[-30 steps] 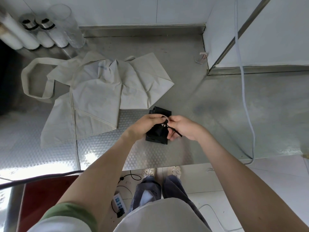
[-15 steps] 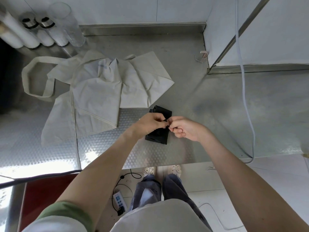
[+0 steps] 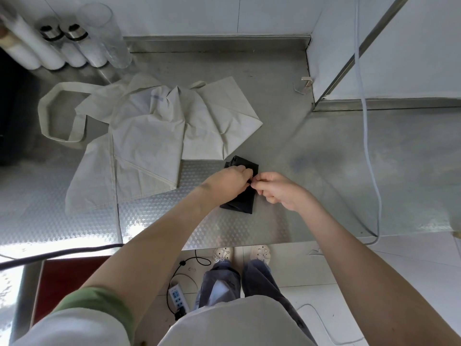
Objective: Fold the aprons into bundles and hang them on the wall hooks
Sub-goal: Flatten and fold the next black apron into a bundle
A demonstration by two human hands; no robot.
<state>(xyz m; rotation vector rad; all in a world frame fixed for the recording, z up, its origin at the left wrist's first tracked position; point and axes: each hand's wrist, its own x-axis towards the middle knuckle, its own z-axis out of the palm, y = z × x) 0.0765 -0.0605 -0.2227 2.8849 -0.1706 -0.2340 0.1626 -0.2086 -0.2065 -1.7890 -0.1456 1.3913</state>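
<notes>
Our left hand (image 3: 230, 178) and right hand (image 3: 278, 192) meet over the black bundle (image 3: 243, 202) on the steel counter (image 3: 324, 171), fingers curled, pinching at its middle, seemingly tying it. Just beyond the bundle's far corner the cream apron (image 3: 149, 136) lies unfolded. We judge nothing hung yet.

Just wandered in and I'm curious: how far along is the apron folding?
Done: the black apron is folded into a small bundle on the steel table. In hand: left hand and right hand pinch at it, apparently its tie. Remaining: the cream apron lies spread unfolded, and no bundle hangs in view.
</notes>
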